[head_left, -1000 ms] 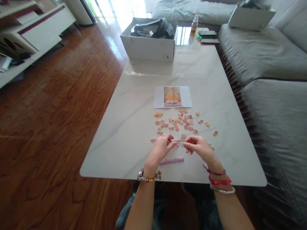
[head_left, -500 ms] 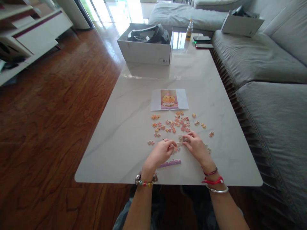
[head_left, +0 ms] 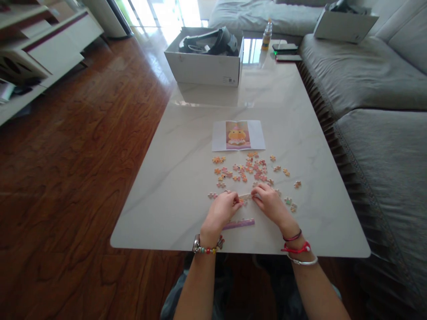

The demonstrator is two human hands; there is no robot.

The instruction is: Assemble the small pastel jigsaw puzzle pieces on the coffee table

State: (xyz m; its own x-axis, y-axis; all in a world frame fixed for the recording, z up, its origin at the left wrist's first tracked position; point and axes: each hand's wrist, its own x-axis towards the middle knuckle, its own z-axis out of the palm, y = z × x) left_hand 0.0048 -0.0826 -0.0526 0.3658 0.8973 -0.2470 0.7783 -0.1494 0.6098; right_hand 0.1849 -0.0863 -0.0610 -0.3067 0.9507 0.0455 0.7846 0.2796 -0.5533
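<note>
My left hand [head_left: 222, 210] and my right hand [head_left: 271, 203] rest on the white marble table [head_left: 173, 178], fingers pinched toward each other on a short joined strip of puzzle pieces [head_left: 245, 196] between them. Loose orange and pink puzzle pieces [head_left: 248, 170] lie scattered just beyond the hands. A purple joined strip of pieces [head_left: 239, 223] lies near the table's front edge, between my wrists. A printed picture sheet [head_left: 238, 135] showing a yellow figure lies past the pieces.
An open white box [head_left: 205, 66] holding a dark headset stands at the table's far end, with a bottle [head_left: 266, 34] and phones [head_left: 287, 51] beside it. A grey sofa [head_left: 376, 102] runs along the right, with another box [head_left: 343, 24]. Wood floor lies to the left.
My right hand has moved slightly left and forward, closing in on my left hand over the small joined strip. The camera view has shifted a little.
</note>
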